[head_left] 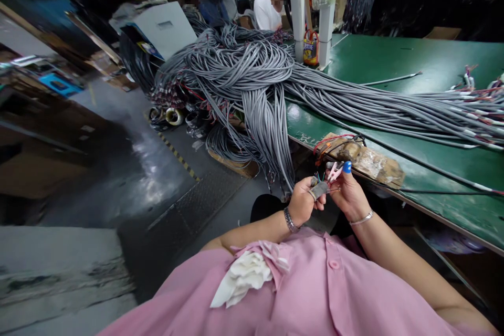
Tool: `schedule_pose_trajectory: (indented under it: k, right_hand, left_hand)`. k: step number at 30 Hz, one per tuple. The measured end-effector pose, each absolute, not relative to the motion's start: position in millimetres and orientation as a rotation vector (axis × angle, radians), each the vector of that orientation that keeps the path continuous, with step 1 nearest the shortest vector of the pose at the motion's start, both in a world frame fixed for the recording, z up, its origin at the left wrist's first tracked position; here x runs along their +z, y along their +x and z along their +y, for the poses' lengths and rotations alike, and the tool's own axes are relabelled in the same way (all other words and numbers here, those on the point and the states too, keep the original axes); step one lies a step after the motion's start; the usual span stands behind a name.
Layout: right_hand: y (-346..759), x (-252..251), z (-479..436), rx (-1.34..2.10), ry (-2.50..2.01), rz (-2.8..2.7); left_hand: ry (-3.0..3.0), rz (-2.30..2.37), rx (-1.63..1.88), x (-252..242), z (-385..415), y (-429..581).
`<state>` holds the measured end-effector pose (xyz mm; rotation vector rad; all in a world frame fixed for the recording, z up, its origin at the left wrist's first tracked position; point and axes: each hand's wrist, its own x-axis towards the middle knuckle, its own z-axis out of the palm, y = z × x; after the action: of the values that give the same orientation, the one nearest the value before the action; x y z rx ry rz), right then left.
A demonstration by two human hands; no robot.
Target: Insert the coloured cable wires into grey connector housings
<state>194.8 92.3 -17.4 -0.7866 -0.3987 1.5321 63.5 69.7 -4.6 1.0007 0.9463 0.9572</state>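
My left hand (302, 203) is closed in front of my body, with grey coverings on its fingers. Thin coloured wires (319, 176) stick up from its grip, and the rest of what it holds is hidden. Right beside it, my right hand (352, 197) pinches a small pink clip-like tool (334, 172) that points toward the left fingertips. A blue cover (347, 167) sits on the right thumb. Both hands are just off the near edge of the green table (444, 207). By them, a worn wooden block (366, 160) lies at that edge with red and black leads on it.
A large pile of grey cables (252, 63) spreads across the table and hangs over its left end. White posts (298, 10) rise from the table. A person in a white shirt (268, 10) sits behind. A pale cabinet (165, 29) stands left of the pile.
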Motion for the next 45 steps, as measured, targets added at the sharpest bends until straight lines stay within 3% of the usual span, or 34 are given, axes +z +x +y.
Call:
schedule_pose_trajectory:
  k: [8,15,31,39,45]
  right_hand:
    - [197.0,-16.3,90.4,1.568,-0.774,-0.403]
    - [211.5,-14.9,70.7,1.848,-0.829,-0.696]
    - [198.9,-15.1,46.4,1.441,-1.043,-0.912]
    - [216.3,-31.0,60.8,1.757,-0.809,-0.645]
    - [214.1,-21.6,82.7,1.696,-0.797,-0.574]
  left_hand:
    - [1.033,0.908,0.974,-0.8,64.9,60.1]
    - [1.166,1.009,1.002,-4.3,60.0,50.7]
    - [1.137,1.077,1.033,-8.7,56.4,48.7]
    - [1.008,0.983,1.082,-5.1,56.7,49.6]
    - [1.0,0.926,1.061,0.0,61.7,59.6]
